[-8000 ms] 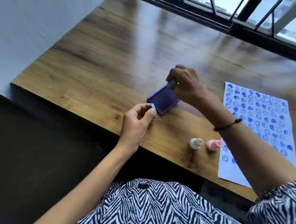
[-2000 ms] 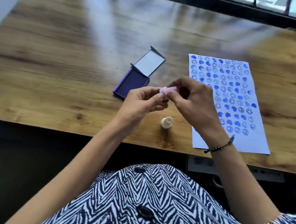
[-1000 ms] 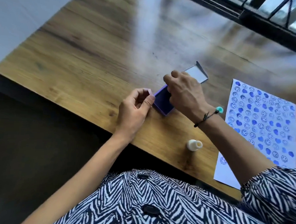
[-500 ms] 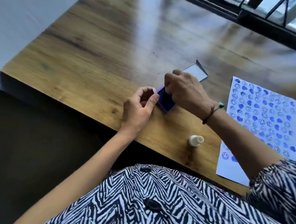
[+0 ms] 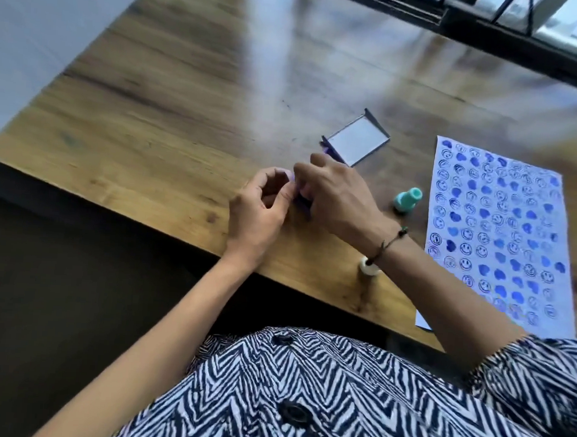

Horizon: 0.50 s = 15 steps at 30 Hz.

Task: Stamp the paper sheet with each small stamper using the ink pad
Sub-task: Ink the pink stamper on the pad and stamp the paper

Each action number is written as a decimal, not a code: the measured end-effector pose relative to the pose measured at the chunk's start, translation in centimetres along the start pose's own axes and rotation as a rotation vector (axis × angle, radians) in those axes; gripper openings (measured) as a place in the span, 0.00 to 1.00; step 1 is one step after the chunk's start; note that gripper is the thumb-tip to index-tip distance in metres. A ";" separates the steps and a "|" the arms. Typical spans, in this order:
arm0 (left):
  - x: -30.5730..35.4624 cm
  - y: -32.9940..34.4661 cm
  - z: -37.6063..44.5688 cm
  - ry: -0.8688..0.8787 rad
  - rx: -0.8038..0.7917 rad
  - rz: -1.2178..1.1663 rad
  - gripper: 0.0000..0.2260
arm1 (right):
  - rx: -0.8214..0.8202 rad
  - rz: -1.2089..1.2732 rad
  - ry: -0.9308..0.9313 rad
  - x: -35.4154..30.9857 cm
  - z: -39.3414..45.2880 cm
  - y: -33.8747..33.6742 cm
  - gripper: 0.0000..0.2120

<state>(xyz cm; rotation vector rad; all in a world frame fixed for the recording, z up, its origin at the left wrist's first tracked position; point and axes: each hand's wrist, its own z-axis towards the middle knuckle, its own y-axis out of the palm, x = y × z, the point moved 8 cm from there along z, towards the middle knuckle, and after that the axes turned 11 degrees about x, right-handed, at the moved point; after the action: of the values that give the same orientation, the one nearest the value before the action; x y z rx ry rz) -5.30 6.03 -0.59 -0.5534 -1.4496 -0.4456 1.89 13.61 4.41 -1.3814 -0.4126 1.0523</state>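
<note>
- Hands meet over the ink pad (image 5: 303, 204), of which only a purple sliver shows between them.
- Right hand (image 5: 340, 198) reaches in from the right, knuckles up, fingers curled down onto the pad; what it grips is hidden.
- Left hand (image 5: 258, 213) is at the pad's left edge, thumb and fingers curled, pinching a small pale purple piece (image 5: 288, 177).
- Open lid (image 5: 355, 144) lies just beyond the pad.
- Teal stamper (image 5: 406, 199) stands right of the pad.
- White stamper (image 5: 368, 269) stands nearer the table (image 5: 185, 110) edge, partly behind the right wrist.
- Paper sheet (image 5: 502, 231), covered in blue stamps, lies farther right of the pad.
</note>
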 end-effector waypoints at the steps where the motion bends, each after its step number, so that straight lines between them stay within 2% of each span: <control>1: 0.0 -0.1 0.0 0.010 0.004 0.008 0.04 | 0.009 0.010 0.010 0.0 -0.1 0.0 0.04; 5: 0.2 -0.1 0.0 0.019 0.010 0.023 0.05 | 0.035 0.023 0.025 0.0 -1.0 -0.1 0.04; 10: 0.6 -0.1 -0.1 0.007 -0.003 0.061 0.04 | 0.013 0.164 0.150 1.0 -1.2 -0.9 0.07; 12: 0.8 0.0 -0.3 -0.003 -0.016 0.062 0.04 | 0.099 0.273 0.243 2.3 -1.6 -2.7 0.08; 15: 2.4 1.1 -1.5 0.020 -0.063 0.034 0.04 | 0.255 0.461 0.464 5.3 -5.0 -5.3 0.04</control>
<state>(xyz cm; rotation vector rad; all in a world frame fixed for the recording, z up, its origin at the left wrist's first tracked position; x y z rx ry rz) -3.29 6.11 1.69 -0.6216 -1.4089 -0.4694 10.47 15.66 6.54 -1.4648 0.3870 1.0617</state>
